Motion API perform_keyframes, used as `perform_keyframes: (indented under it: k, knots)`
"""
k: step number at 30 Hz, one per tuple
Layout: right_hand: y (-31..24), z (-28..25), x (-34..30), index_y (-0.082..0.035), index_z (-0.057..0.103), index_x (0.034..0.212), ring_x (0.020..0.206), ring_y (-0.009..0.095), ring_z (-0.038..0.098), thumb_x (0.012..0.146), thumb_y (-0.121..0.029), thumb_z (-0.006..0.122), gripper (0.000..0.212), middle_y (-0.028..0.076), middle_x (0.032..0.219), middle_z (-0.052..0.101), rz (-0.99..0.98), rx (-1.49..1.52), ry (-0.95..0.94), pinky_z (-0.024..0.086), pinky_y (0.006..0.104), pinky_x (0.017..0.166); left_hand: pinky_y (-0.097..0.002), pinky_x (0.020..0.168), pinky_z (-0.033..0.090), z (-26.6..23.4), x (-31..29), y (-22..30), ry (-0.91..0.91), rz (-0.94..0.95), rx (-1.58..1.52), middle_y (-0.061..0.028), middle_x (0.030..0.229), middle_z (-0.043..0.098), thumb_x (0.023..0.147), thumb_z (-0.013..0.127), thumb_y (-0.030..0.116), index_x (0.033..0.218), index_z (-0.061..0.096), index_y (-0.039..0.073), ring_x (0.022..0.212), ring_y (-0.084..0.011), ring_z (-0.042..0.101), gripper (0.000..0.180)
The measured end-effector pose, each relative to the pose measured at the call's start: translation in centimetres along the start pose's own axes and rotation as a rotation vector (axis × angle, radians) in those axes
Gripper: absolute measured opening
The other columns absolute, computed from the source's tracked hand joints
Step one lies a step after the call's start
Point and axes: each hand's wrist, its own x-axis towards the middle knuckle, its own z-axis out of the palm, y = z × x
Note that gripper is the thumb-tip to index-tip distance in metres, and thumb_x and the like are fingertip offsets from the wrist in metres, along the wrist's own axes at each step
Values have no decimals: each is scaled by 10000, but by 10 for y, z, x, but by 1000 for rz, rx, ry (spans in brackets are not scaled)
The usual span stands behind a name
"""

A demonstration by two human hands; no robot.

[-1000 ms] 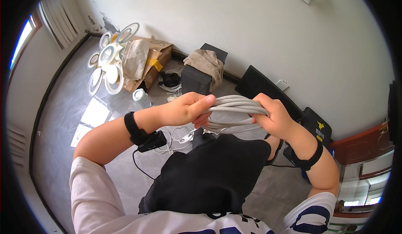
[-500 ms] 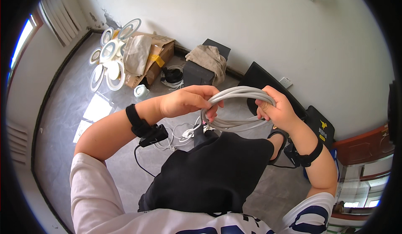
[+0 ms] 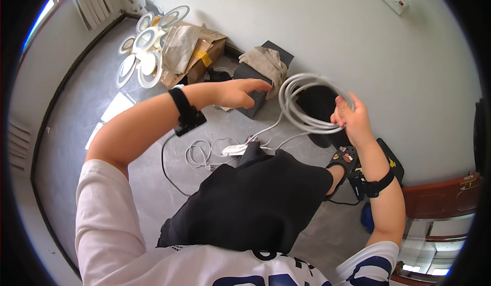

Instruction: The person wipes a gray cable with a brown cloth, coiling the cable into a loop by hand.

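Observation:
A looped coil of light grey cable (image 3: pixel 284 94) hangs in the air at right of centre. My right hand (image 3: pixel 354 121) grips its right side, thumb and fingers closed round the strands. To the left of the coil is my left hand (image 3: pixel 235 92), holding nothing, with thumb and fingers apart and not touching the cable. Two cable lengths run down from the coil toward a white power strip (image 3: pixel 235 150) by my knee. More loose pale cord (image 3: pixel 197 155) lies curled on the floor beside the strip.
Against the wall stand a cardboard box (image 3: pixel 212 43) with a ringed white lamp (image 3: pixel 146 40) next to it, and a dark box (image 3: pixel 250 73) draped with a beige cloth (image 3: pixel 266 63). A black bag (image 3: pixel 391 158) sits past my shoe (image 3: pixel 343 158). Wall sockets (image 3: pixel 396 0) are upper right.
My left hand has let go of the cable coil and moved left and up, its fingers opening. My right hand has carried the coil a little rightward, and its loops hang wider.

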Motion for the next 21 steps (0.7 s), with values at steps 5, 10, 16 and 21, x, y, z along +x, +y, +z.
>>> perform_keyframes:
  k: [5, 10, 16, 21]
  knots:
    - [1, -18, 31, 22, 478, 930, 527, 113, 477, 810, -263, 604, 335, 28, 514, 458, -99, -149, 13, 402, 243, 604, -409, 962, 317, -11, 5, -53, -116, -183, 899, -160, 1314, 324, 661, 589, 177, 1235, 396, 58, 1206, -315, 312, 617]
    - [5, -9, 44, -54, 450, 769, 497, 79, 388, 824, -229, 586, 229, -22, 529, 371, 133, 81, -12, 403, 245, 592, -407, 967, 316, 0, 32, -111, -64, -174, 1008, -71, 1370, 253, 672, 571, 163, 1175, 467, 57, 1247, -272, 261, 524]
    - [17, 1, 63, -53, 450, 775, 485, 63, 348, 838, -227, 569, 220, -41, 524, 328, 225, 75, -19, 403, 233, 589, -427, 931, 352, -5, 111, -160, 59, -205, 1084, -51, 1386, 227, 738, 501, 292, 1166, 493, 107, 1228, -253, 304, 467]
    - [13, -8, 34, -59, 457, 770, 476, 69, 345, 849, -231, 552, 212, -39, 514, 329, 287, 73, -12, 395, 229, 563, -442, 921, 336, 31, 161, -147, 146, -219, 1055, -41, 1406, 196, 788, 461, 389, 1166, 516, 132, 1246, -235, 269, 460]
